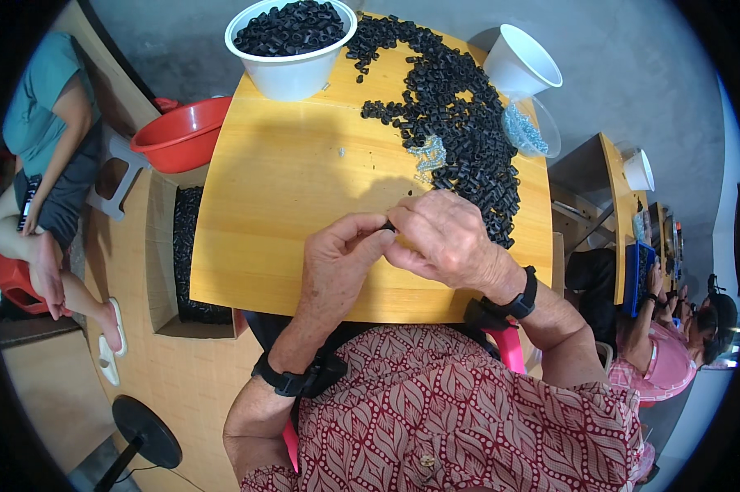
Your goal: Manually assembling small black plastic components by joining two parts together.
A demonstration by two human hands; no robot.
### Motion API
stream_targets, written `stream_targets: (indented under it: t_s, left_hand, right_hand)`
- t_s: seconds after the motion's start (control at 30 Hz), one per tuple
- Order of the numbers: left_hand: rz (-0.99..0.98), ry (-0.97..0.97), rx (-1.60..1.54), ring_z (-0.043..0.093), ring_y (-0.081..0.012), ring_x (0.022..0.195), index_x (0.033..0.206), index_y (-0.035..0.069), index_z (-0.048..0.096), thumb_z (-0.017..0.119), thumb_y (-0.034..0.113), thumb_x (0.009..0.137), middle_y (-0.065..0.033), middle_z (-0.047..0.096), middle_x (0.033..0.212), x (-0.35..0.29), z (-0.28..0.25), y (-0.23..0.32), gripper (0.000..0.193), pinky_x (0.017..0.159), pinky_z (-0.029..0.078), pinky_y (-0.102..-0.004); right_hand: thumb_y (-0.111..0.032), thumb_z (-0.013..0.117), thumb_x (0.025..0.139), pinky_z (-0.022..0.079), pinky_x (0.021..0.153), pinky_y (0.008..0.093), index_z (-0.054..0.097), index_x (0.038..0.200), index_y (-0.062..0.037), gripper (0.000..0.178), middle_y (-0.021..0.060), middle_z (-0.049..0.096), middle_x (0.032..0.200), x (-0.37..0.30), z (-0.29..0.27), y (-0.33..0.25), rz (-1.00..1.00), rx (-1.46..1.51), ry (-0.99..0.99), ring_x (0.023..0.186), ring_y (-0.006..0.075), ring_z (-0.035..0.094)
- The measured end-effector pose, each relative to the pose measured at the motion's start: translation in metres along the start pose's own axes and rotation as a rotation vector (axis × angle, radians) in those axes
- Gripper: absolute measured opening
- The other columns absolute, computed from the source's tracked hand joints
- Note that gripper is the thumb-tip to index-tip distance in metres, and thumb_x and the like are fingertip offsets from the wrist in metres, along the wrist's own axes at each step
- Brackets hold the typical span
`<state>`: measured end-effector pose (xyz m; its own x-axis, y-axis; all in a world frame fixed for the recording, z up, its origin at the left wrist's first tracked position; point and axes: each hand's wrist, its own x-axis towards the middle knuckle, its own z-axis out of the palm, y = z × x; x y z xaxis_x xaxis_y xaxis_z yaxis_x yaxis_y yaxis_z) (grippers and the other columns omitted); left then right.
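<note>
My left hand [342, 258] pinches a small black plastic piece [388, 225] between thumb and fingertips, above the near part of the yellow table [280, 213]. Against it, the fingers of my right hand [445, 238] are closed; whatever they grip is hidden behind them. Loose black plastic pieces [468, 123] spread in a long heap down the table's right side. By that heap's left edge lies a small cluster of shiny silvery metal parts [429, 153], just beyond my right hand.
A white tub [292, 78] heaped with black pieces stands at the far left. At the far right are a tilted white bucket [527, 61] and a clear bowl [542, 123] of silvery parts. A red basin [181, 135] and cardboard box [161, 279] flank the table's left. Other people sit both sides.
</note>
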<state>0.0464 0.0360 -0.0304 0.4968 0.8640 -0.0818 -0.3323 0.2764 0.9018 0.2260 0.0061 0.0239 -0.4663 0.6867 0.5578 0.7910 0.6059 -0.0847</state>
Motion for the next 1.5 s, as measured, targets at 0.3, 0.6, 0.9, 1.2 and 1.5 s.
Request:
stream_targets:
  t_s: [0.3,0.6,0.9,1.2,1.5]
  left_hand:
    - [-0.027,-0.018,0.231,0.063,-0.0066,0.084,0.108,-0.005,0.071,0.070,0.011,0.094,-0.0024,0.073,0.091,0.000,-0.007,0.006,0.021,0.077,0.052,-0.0228]
    - [0.066,0.026,0.282,0.065,-0.0088,0.085,0.107,-0.004,0.071,0.069,0.011,0.094,-0.0057,0.074,0.092,-0.004,-0.004,-0.002,0.020,0.078,0.052,-0.0256]
    - [0.032,0.030,0.274,0.064,-0.0076,0.085,0.108,-0.004,0.072,0.070,0.011,0.094,-0.0040,0.073,0.092,-0.003,-0.001,0.002,0.020,0.077,0.051,-0.0241]
    - [0.016,0.046,0.110,0.061,-0.0054,0.084,0.107,-0.003,0.073,0.070,0.010,0.095,-0.0003,0.071,0.091,-0.002,0.000,-0.005,0.019,0.076,0.050,-0.0217]
    - [0.013,0.057,0.227,0.062,-0.0065,0.086,0.109,-0.004,0.072,0.068,0.011,0.096,-0.0030,0.072,0.092,0.000,0.002,0.005,0.020,0.077,0.051,-0.0224]
  right_hand:
    - [-0.015,0.082,0.073,0.055,0.067,0.0357,0.065,0.099,-0.0001,0.035,0.0101,0.063,0.088,-0.003,0.001,0.000,0.012,-0.004,-0.004,0.075,0.0265,0.065]
    - [-0.013,0.082,0.072,0.055,0.064,0.0355,0.065,0.099,0.0007,0.035,0.0098,0.062,0.085,-0.007,0.007,0.001,0.001,0.007,0.025,0.072,0.0259,0.065]
    - [-0.010,0.082,0.072,0.054,0.061,0.0358,0.065,0.097,0.0010,0.032,0.0098,0.060,0.082,-0.012,0.011,-0.002,0.053,0.035,0.052,0.069,0.0267,0.065]
    - [-0.008,0.081,0.072,0.053,0.059,0.0364,0.064,0.091,0.0001,0.026,0.0095,0.058,0.076,-0.009,0.014,-0.005,0.102,0.059,0.076,0.065,0.0264,0.064]
    - [-0.011,0.080,0.073,0.049,0.052,0.0357,0.057,0.074,-0.0063,0.024,0.0058,0.051,0.068,-0.008,0.012,0.000,0.069,0.018,0.056,0.057,0.0235,0.058]
